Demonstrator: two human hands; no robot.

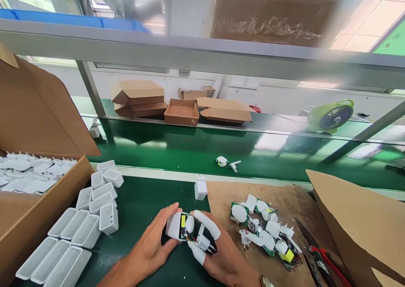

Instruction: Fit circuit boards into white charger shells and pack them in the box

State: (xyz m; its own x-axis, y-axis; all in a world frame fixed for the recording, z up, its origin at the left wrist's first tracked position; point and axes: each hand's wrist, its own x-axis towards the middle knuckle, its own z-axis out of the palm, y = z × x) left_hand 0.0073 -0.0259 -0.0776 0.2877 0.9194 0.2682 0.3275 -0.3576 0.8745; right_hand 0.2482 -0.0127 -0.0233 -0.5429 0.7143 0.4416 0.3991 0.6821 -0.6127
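Note:
My left hand (152,242) is closed around a white plastic charger housing (173,226), held low over the green mat. In my right hand (226,253), with white finger cots on the thumb and a finger, is a small circuit board (189,225) with a yellow part, wired to a white plug piece (202,241). The board sits at the open end of the housing, partly inside it; how deep I cannot tell. Rows of empty white housings (85,228) stand left of my hands. To the right lies a pile of circuit boards with white plug pieces (267,232).
An open carton (63,198) of white parts stands at left. One white unit (200,188) stands ahead. Pliers (325,261) and a cardboard flap (357,223) lie right. A green conveyor belt (177,147) runs behind, under a metal rail (190,52); beyond are boxes and a fan (330,117).

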